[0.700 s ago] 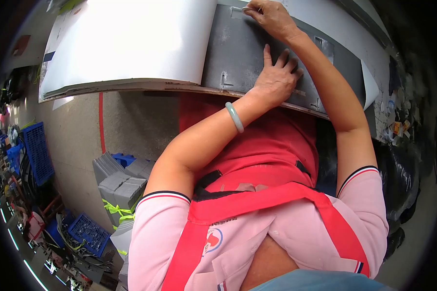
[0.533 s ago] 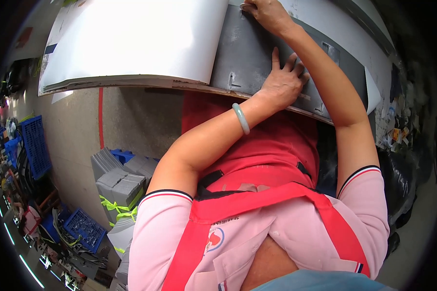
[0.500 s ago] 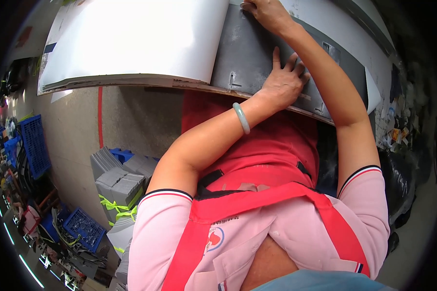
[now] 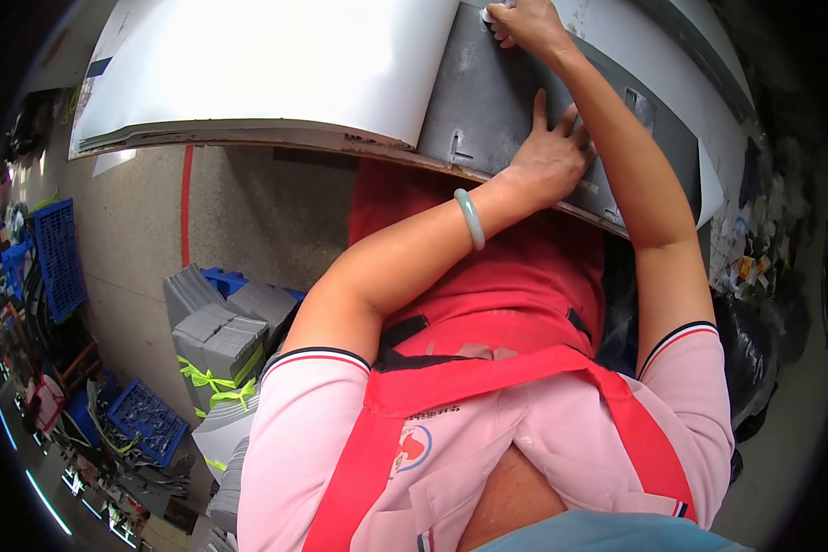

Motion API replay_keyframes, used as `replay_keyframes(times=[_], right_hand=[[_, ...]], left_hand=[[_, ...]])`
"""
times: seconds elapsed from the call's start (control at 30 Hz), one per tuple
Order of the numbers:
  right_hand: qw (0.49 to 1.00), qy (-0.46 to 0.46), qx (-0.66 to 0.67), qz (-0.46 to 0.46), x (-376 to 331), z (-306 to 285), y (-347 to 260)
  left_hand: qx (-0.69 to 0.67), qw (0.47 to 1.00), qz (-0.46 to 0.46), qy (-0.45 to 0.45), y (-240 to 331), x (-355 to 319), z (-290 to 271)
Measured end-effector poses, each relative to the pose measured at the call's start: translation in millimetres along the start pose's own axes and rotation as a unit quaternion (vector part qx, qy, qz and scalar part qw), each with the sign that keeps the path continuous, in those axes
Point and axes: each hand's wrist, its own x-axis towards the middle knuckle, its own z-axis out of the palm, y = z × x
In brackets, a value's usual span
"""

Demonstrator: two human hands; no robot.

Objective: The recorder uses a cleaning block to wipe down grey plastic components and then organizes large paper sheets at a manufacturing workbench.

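Observation:
A dark grey board [image 4: 488,101] with small cut slots lies on the worktop before me. My left hand [image 4: 552,164], below a pale green bangle [image 4: 470,219], rests on it with fingers spread. My right hand [image 4: 532,28] reaches across to the board's far left corner. Its fingers are closed around a small white thing [image 4: 489,13], mostly hidden, whose kind I cannot make out. To the left, a stack of large white sheets [image 4: 267,69] borders the grey board.
Grey bundles [image 4: 216,340] bound with yellow-green ties stand on the floor at left. Farther left are blue crates [image 4: 60,262] and mixed scraps. Black plastic bags [image 4: 745,354] stand at the right, below littered scraps. The worktop's front edge [image 4: 405,158] runs close to my apron.
My right hand has shifted slightly right at the far corner, and the white thing in it shows more. The left hand stays spread on the board. The whole view has shifted a little.

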Motion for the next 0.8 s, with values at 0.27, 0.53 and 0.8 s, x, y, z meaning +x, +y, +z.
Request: replay_keyframes(times=[0.27,0.53,0.8], right_hand=[[0.997,-0.074,0.027,0.024,-21.1,-3.1,-1.1],[0.969,-0.244,0.002,-0.025,-126.2,18.5,-3.6],[0.98,-0.173,-0.083,-0.047,-140.6,30.4,5.1]], left_hand=[[-0.022,1.0,0.002,0.021,-2.1,-5.7,5.7],[-0.203,0.966,-0.07,0.146,-13.7,-12.9,54.9],[0.059,0.998,0.028,0.008,-5.1,-7.0,8.0]])
